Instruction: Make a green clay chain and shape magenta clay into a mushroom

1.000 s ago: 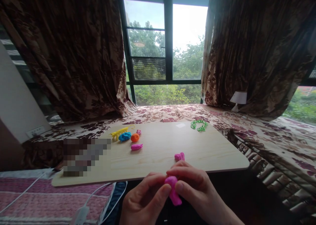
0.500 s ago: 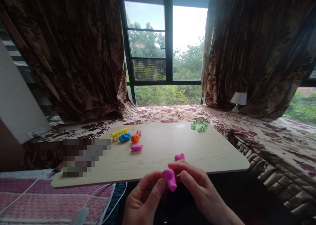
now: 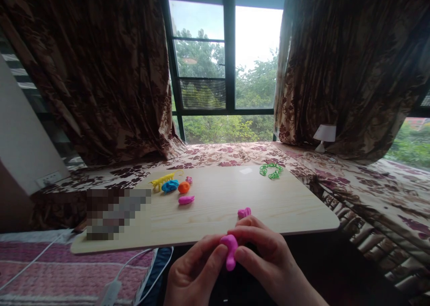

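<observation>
Pink lump point(image 3: 230, 251): likely soft, light | left hand point(image 3: 195, 269) pinches upper end, best hold | right hand point(image 3: 268, 254) alongside, grip unclear

Patterned curtains point(image 3: 110, 73) flank the window point(image 3: 230, 64); a white lamp point(image 3: 324, 133) stands right of it, a socket point(image 3: 49, 179) lower left.

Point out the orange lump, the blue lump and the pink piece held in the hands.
Pink piece point(image 3: 231, 251): head view, its middle.
Orange lump point(image 3: 183, 187): head view, centre of its visible side.
Blue lump point(image 3: 169, 186): head view, middle of its crumpled surface.
</observation>
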`<action>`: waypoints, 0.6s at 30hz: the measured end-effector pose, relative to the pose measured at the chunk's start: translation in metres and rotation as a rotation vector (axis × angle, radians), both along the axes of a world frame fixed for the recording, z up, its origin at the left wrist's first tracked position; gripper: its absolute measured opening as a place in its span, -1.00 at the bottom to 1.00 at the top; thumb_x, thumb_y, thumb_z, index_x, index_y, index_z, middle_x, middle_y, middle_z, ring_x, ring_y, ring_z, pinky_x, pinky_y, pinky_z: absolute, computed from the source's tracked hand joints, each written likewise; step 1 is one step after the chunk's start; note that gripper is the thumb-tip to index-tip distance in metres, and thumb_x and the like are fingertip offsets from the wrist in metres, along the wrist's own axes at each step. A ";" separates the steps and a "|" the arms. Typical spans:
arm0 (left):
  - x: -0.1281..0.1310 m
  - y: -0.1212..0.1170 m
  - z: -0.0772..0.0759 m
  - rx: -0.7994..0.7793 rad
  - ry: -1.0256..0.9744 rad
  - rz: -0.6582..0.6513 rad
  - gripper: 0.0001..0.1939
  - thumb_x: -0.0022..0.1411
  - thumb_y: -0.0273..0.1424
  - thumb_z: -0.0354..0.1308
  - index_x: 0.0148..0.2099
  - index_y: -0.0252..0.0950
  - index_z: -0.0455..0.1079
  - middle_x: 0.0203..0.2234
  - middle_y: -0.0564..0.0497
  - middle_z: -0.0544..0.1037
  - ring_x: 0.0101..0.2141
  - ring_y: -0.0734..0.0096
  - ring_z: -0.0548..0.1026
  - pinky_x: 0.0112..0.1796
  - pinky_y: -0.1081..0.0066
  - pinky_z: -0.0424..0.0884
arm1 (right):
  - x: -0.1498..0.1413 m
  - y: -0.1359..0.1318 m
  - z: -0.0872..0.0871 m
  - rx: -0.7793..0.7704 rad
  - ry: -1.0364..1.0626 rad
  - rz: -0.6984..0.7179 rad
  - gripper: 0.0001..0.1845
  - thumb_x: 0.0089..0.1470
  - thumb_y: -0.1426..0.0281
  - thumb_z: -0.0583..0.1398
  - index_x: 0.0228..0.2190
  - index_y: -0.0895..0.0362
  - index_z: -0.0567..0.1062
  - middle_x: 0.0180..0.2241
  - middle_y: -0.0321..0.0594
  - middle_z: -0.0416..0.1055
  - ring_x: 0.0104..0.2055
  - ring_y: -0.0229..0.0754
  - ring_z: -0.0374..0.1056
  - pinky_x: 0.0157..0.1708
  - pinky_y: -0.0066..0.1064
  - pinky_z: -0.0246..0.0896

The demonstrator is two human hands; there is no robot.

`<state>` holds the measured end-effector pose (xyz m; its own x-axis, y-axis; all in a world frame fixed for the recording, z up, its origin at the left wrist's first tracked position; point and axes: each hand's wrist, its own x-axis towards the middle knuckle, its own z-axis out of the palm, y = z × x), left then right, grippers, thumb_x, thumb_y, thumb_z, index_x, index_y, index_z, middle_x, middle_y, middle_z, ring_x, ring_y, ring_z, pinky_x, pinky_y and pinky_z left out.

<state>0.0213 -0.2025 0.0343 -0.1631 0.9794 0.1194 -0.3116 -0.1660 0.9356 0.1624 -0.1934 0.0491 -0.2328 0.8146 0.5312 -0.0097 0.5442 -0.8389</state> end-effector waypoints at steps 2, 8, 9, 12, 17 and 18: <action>0.002 -0.001 0.001 0.034 0.008 0.016 -0.80 -0.19 -0.40 0.34 -0.39 -0.25 0.53 -0.45 0.04 0.59 -0.33 0.31 0.53 -0.28 0.53 0.42 | -0.001 0.000 -0.001 0.025 0.001 -0.019 -0.88 0.01 0.42 0.19 -0.33 0.12 0.49 -0.37 -0.22 0.33 -0.30 -0.22 0.27 -0.20 -0.35 0.17; 0.002 0.000 0.002 0.021 0.059 0.007 -0.79 -0.17 -0.37 0.32 -0.37 -0.27 0.52 -0.50 0.05 0.58 -0.39 0.34 0.52 -0.33 0.54 0.42 | -0.002 0.003 -0.002 0.026 -0.010 -0.065 -0.88 0.06 0.40 0.15 -0.42 0.15 0.48 -0.42 -0.23 0.34 -0.35 -0.25 0.27 -0.28 -0.39 0.18; 0.001 0.000 0.002 0.011 0.066 0.012 -0.79 -0.16 -0.37 0.32 -0.37 -0.27 0.52 -0.50 0.05 0.58 -0.40 0.36 0.52 -0.34 0.56 0.42 | -0.001 0.003 -0.001 0.013 -0.023 -0.054 -0.87 0.07 0.40 0.13 -0.40 0.15 0.49 -0.41 -0.23 0.35 -0.34 -0.25 0.28 -0.28 -0.40 0.19; 0.002 0.000 0.002 -0.006 0.083 0.014 -0.78 -0.17 -0.35 0.32 -0.37 -0.28 0.50 -0.49 0.05 0.58 -0.41 0.37 0.52 -0.36 0.57 0.41 | 0.003 0.004 0.001 -0.021 -0.075 -0.019 -0.87 0.05 0.38 0.16 -0.33 0.13 0.49 -0.37 -0.22 0.37 -0.31 -0.23 0.29 -0.28 -0.41 0.20; 0.005 -0.002 0.005 0.024 0.095 -0.004 -0.81 -0.19 -0.35 0.33 -0.45 -0.29 0.47 -0.51 0.06 0.57 -0.45 0.39 0.51 -0.39 0.56 0.41 | 0.002 0.002 0.002 0.049 -0.124 -0.077 -0.87 0.05 0.40 0.16 -0.46 0.17 0.48 -0.45 -0.24 0.34 -0.37 -0.26 0.28 -0.28 -0.39 0.19; 0.005 -0.001 0.005 0.027 0.093 -0.009 -0.82 -0.19 -0.36 0.34 -0.45 -0.29 0.47 -0.51 0.06 0.57 -0.47 0.41 0.50 -0.40 0.57 0.41 | 0.001 0.002 0.002 0.059 -0.129 -0.094 -0.85 0.06 0.40 0.15 -0.49 0.18 0.47 -0.46 -0.24 0.33 -0.38 -0.26 0.27 -0.28 -0.39 0.19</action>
<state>0.0267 -0.2040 0.0392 -0.1407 0.9770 0.1602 -0.2248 -0.1891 0.9559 0.1638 -0.1910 0.0513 -0.2263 0.8044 0.5493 0.1498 0.5859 -0.7964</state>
